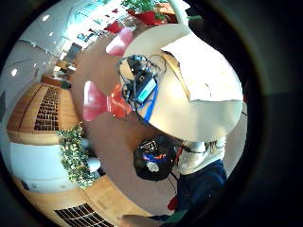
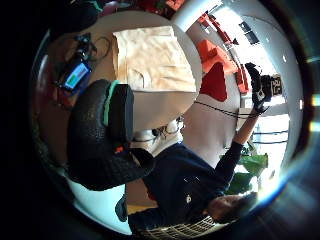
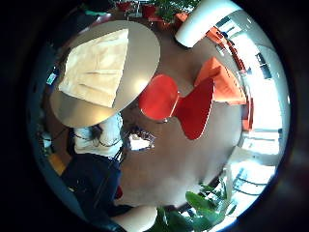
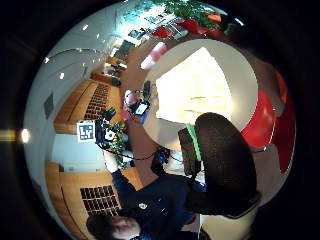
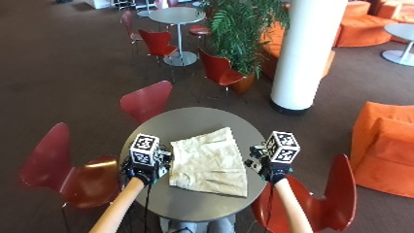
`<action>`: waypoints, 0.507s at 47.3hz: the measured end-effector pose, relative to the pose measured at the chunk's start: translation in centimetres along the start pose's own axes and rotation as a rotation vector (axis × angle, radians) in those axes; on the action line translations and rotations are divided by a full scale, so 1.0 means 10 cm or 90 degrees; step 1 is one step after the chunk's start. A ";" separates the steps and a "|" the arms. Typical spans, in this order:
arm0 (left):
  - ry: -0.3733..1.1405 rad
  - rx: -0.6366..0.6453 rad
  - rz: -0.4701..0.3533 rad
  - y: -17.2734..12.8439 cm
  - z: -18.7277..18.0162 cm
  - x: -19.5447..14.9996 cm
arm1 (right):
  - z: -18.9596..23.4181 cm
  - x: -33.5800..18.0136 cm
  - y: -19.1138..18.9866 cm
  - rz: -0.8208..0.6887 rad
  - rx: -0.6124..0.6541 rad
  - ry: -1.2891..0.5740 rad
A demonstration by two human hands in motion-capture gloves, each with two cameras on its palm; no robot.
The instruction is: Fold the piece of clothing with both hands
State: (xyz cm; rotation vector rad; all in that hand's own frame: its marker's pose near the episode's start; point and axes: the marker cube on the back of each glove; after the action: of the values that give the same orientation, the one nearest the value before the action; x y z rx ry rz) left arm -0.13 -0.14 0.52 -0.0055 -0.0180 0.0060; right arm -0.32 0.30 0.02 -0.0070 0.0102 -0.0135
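One beige garment [image 5: 208,162] lies flat on one round table [image 5: 194,119]; both hands' fingers can't be judged.

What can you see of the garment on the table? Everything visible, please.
The garment is a cream, light woven-looking piece lying flat on the round grey table, spread out and not yet folded, with a few creases and seam lines. It looks roughly trapezoidal, narrower at the far end. Only the tabletop touches it: the left hand and right hand are raised at its sides.
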 end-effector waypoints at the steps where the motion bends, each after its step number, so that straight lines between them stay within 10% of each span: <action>1: -0.005 0.000 0.000 0.00 0.01 0.00 | 0.00 -0.01 0.01 -0.002 -0.001 0.001; 24: -0.027 -0.034 0.016 -0.11 0.29 -0.09 | 0.21 -0.25 -0.11 -0.040 -0.050 0.026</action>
State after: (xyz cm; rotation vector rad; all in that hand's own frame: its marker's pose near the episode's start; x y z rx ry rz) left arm -1.05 -1.23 3.43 -0.0591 -0.0610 0.0306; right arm -2.80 -0.76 2.15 -0.0848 0.0510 -0.0758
